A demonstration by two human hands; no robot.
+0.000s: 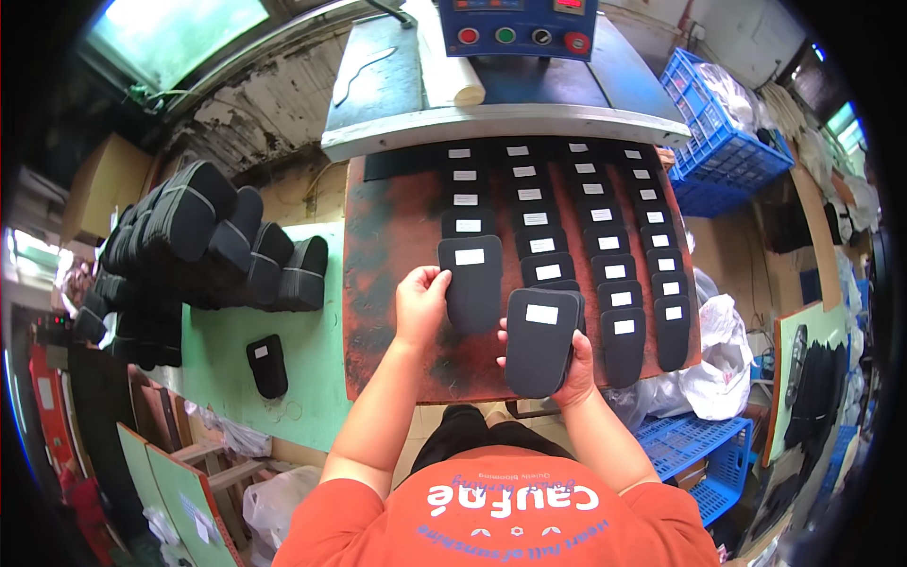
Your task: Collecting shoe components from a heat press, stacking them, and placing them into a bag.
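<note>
My left hand (pixel 422 304) pinches the left edge of a black insole (pixel 472 293) with a white label, which lies at the near end of the leftmost column on the reddish board. My right hand (pixel 577 372) grips a small stack of black insoles (pixel 540 354) from below, a white label on the top one. This stack is in front of the second column. Labelled insoles (pixel 624 350) overlap in several columns running away from me across the worn board (pixel 387 227).
Behind the board stands a metal-edged machine table (pixel 510 121) with a blue control box (pixel 518 33) and a white roll (pixel 453 66). On the left, a green table (pixel 213 364) bears bundled insole stacks (pixel 179 217) and a loose insole (pixel 267 367). Blue crates (pixel 718 142) stand at right.
</note>
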